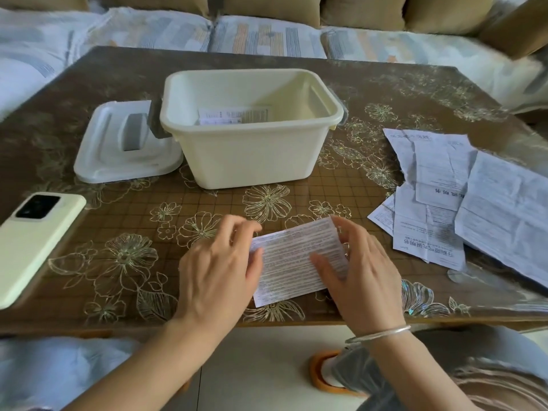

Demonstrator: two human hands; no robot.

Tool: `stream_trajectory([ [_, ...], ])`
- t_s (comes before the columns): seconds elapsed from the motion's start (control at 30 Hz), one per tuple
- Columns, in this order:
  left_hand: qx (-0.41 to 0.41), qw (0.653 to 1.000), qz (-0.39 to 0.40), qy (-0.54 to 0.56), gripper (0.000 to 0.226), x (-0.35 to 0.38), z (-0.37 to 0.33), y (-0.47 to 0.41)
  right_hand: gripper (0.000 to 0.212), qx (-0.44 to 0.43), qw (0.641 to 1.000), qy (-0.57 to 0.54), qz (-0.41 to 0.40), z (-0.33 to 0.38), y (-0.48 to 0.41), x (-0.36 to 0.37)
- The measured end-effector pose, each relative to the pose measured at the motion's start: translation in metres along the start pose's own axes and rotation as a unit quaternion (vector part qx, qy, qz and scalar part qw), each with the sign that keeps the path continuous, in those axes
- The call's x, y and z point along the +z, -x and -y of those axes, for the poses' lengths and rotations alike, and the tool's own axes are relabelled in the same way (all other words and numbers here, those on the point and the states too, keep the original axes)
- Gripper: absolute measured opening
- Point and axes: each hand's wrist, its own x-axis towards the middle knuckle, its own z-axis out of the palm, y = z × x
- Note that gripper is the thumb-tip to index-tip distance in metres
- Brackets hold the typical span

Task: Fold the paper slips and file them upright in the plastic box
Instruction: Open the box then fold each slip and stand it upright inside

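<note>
Pinching paper slip (292,262): left hand (216,262), right hand (364,277); floral brown table (133,223), plastic box (252,155) mid-table, sofa (267,37) behind.

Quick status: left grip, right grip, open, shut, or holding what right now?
left grip: pinches the left edge of the paper slip on the table.
right grip: holds the same slip's right edge, thumb on top.

Soft daylight, glare on the table (430,93), edges blurred and bowed.
</note>
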Motion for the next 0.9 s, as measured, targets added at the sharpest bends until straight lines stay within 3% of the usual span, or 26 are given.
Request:
stream_trajectory([
  [0.1, 0.032, 0.999, -0.02, -0.006, 0.035, 0.001, 0.0, 0.0, 0.057, -0.006, 1.0, 0.006, -0.024, 0.0, 0.004, 0.004],
  [0.27, 0.165, 0.986, 0.013, 0.028, 0.024, 0.005, 0.007, -0.005, 0.05, 0.004, 1.0, -0.008, -0.017, -0.002, 0.002, 0.005],
  [0.47, 0.171, 0.98, 0.08, 0.061, 0.029, 0.003, 0.021, -0.01, 0.035, -0.016, 0.999, 0.034, -0.013, 0.0, 0.0, 0.002],
  [0.6, 0.18, 0.973, 0.13, 0.061, 0.038, 0.0, 0.028, -0.017, 0.017, -0.145, 0.989, 0.023, 0.001, 0.017, 0.004, -0.003],
  [0.73, 0.187, 0.966, 0.157, 0.083, 0.039, 0.001, 0.035, -0.026, 0.032, -0.229, 0.969, -0.027, 0.085, 0.021, 0.009, 0.004],
  [0.9, 0.196, 0.965, 0.146, 0.1, 0.032, 0.003, 0.039, -0.033, 0.028, -0.323, 0.944, -0.009, 0.071, 0.018, 0.002, 0.001],
])
